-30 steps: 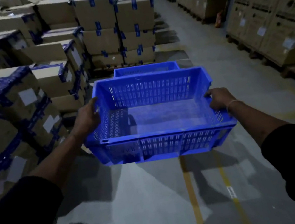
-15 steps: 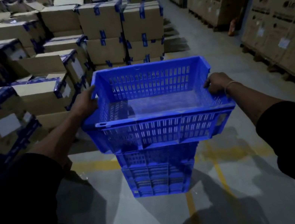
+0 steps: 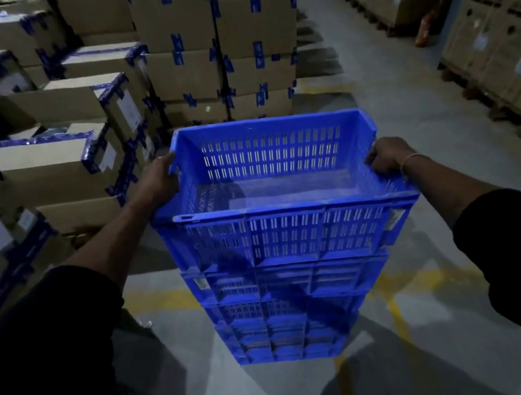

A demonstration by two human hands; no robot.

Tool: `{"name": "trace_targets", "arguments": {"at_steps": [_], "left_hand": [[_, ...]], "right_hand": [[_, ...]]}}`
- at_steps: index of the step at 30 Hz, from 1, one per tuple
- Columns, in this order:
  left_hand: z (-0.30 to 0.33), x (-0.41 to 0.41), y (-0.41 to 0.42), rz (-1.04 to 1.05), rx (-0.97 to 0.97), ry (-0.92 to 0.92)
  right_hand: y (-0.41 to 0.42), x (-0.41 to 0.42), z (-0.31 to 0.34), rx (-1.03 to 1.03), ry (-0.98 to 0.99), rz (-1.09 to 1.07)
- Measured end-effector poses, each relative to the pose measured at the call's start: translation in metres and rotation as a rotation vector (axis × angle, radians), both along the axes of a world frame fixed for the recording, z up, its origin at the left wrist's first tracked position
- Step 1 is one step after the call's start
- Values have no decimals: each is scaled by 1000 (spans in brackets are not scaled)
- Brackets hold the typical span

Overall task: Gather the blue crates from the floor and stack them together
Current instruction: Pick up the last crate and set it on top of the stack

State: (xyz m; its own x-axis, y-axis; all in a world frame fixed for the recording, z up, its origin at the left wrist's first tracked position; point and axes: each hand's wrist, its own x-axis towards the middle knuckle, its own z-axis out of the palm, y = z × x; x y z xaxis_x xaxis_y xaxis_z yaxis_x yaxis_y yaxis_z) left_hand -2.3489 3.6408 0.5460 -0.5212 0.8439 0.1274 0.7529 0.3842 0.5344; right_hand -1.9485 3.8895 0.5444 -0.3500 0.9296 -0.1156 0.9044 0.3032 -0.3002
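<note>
Top crate [image 3: 281, 193] held at both short-side rims, left hand [image 3: 159, 182] and right hand [image 3: 386, 156] with fingers curled over the edges, directly above the stack [image 3: 286, 311] on the floor (seating apparently unfinished; no other loose crates visible).

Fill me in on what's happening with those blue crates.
A person is holding an empty blue crate by its two short ends, left hand on one rim and right hand on the other. It sits at the top of a stack of blue crates standing on the concrete floor; whether it is fully seated cannot be told. Taped cardboard boxes are piled to the left and ahead.
</note>
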Motion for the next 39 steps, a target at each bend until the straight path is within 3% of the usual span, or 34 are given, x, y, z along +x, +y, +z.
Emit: {"name": "trace_targets", "arguments": {"at_steps": [20,28,33,36,39], "left_hand": [[-12,-44,40,-117,-114,156],[-8,-34,14,-93,-171,83],[-8,-36,3,-193,-222,45],[-14,-24,5,-171,-342,90],[-23,1,-4,-101,-415,263]], "right_hand": [[19,-21,2,-63,-97,-50],[-7,-4,4,-115,-127,-16],[-24,8,9,-106,-146,13],[-26,18,5,-3,-88,29],[-34,24,-9,56,-102,40]]}}
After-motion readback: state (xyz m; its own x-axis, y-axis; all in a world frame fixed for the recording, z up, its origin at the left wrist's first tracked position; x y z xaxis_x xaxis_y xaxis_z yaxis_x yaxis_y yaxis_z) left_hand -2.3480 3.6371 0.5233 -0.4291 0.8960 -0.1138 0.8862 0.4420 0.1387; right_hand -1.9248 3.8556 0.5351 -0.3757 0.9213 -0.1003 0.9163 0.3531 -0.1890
